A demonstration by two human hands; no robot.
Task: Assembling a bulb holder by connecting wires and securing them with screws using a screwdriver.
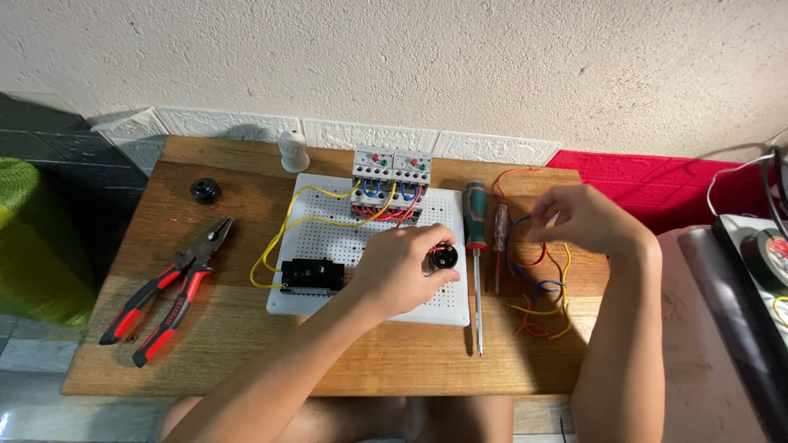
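A white perforated board point(328, 238) lies on the wooden table point(246, 353). Two grey contactor blocks point(392, 168) with red, blue and yellow wires sit at its far edge, and a black breaker point(312, 276) sits near its front left. My left hand point(398, 267) rests on the board and grips a small round black part point(444, 258). My right hand point(583, 217) hovers over a loose bundle of coloured wires point(542, 291) to the right of the board, fingers pinching a wire.
A green-handled screwdriver point(475, 246) and a thin tester screwdriver point(499, 238) lie right of the board. Red-and-black pliers point(168, 291) lie at left, a black knob point(205, 190) and a white lamp holder point(293, 152) at the back. Red cloth point(657, 184) and tape roll point(771, 254) at right.
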